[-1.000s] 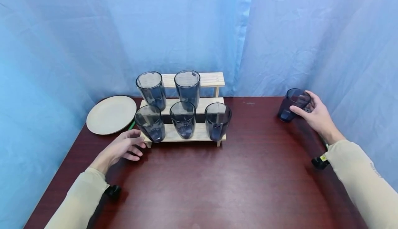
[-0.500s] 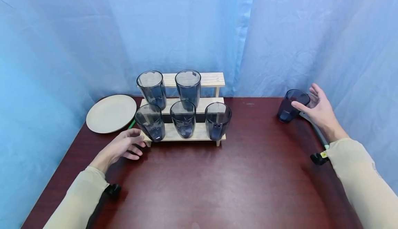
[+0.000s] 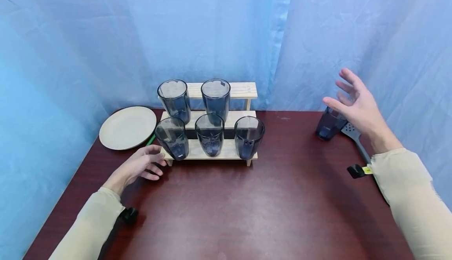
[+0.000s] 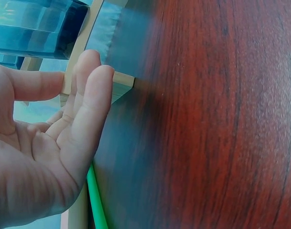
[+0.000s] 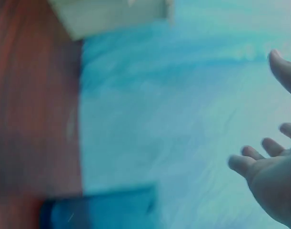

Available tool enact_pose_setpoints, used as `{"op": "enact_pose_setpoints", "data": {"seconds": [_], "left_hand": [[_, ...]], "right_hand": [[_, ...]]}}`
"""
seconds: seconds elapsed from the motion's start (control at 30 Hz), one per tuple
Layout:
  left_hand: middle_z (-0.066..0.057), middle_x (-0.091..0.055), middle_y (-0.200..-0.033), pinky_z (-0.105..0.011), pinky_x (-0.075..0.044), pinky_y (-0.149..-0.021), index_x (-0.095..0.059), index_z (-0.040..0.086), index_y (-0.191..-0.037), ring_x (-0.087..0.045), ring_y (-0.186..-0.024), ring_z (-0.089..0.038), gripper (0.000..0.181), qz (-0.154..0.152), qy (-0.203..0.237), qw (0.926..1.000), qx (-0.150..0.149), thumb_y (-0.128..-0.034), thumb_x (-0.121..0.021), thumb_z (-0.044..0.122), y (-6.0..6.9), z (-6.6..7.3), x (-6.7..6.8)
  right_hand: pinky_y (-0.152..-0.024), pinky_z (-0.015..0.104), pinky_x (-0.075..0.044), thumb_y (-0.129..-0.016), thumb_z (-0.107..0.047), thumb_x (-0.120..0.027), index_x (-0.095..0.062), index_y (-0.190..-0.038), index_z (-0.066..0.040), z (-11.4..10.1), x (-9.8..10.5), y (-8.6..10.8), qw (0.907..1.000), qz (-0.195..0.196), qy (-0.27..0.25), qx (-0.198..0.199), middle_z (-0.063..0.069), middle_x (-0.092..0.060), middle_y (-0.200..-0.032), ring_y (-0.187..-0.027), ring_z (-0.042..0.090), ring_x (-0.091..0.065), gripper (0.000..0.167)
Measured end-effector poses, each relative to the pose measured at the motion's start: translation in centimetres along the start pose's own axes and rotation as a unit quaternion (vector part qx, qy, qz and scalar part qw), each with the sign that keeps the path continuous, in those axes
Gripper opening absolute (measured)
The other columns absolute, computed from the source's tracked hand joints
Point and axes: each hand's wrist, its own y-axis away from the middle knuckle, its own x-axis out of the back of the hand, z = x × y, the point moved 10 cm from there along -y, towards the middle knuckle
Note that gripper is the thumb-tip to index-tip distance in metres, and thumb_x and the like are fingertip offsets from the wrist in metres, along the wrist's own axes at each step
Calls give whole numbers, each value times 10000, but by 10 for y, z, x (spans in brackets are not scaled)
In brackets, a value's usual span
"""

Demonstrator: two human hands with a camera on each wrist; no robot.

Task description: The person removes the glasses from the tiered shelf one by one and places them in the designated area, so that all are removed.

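Observation:
A three-tier wooden rack (image 3: 243, 90) holds several dark clear glasses; three, such as the right one (image 3: 248, 140), stand on its lowest tier, and two, such as this one (image 3: 216, 100), stand behind them. The left hand (image 3: 139, 166) touches the left end of the lowest tier with its fingers; in the left wrist view the thumb and fingers of that hand (image 4: 50, 138) are at the rack's corner. A separate glass (image 3: 329, 126) stands upright on the table at the right. The right hand (image 3: 363, 109) is raised above and beside it, fingers spread and holding nothing.
A cream plate (image 3: 128, 128) lies at the back left, with a green strip (image 3: 151, 139) between it and the rack. At the right, a grey perforated utensil (image 3: 360, 146) lies partly under the right forearm. Blue curtains (image 3: 212, 28) hang behind the table (image 3: 226, 205).
The right hand has let go of the separate glass and risen above it, uncovering the utensil's perforated head. The left hand has stayed at the rack's end.

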Motion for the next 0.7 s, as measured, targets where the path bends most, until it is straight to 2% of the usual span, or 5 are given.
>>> {"op": "enact_pose_setpoints", "data": {"seconds": [0.1,0.27,0.33,0.5,0.7], "left_hand": [[-222,-636,-1113,-419,-619,-658,-297,12,-1502,-694,-717,-246,588,1,3,10000,12,-1035,-561,253,-1,0,0],[-215,-636,-1101,-417,-619,-653,-288,10,-1506,-692,-714,-243,589,-10,22,10000,23,-1037,-555,246,-1,0,0],[-212,-637,-1095,-416,-618,-650,-290,11,-1504,-692,-712,-242,585,-8,37,10000,19,-1037,-554,244,-1,0,0],[-206,-640,-1084,-412,-618,-643,-295,14,-1501,-691,-705,-236,582,-5,62,10000,12,-1037,-557,247,-2,0,0],[-192,-645,-1068,-407,-617,-634,-297,12,-1498,-689,-693,-226,583,9,109,9999,26,-1036,-561,248,-1,-1,0]], "right_hand": [[-1020,152,-431,-974,-50,-672,-195,-1622,-286,-28,-23,-7,9977,-431,-495,191,-42,-183,-1670,-1500,184,-273,838],[-983,182,-479,-950,-1,-688,-293,-1599,-191,-67,-60,-15,9849,-912,-1404,447,67,-315,-1599,-1465,247,-332,783],[-976,197,-492,-957,-34,-692,-301,-1593,-191,-80,-75,-19,9829,-1103,-1413,429,70,-340,-1578,-1452,259,-351,763],[-986,226,-494,-968,-166,-713,-282,-1595,-218,-103,-115,-30,9805,-1716,-917,278,-2,-355,-1577,-1433,230,-395,763],[-1015,305,-495,-934,-228,-762,-331,-1572,-192,-118,-156,-46,9724,-2078,-1024,280,-26,-401,-1546,-1399,179,-444,770]]}}
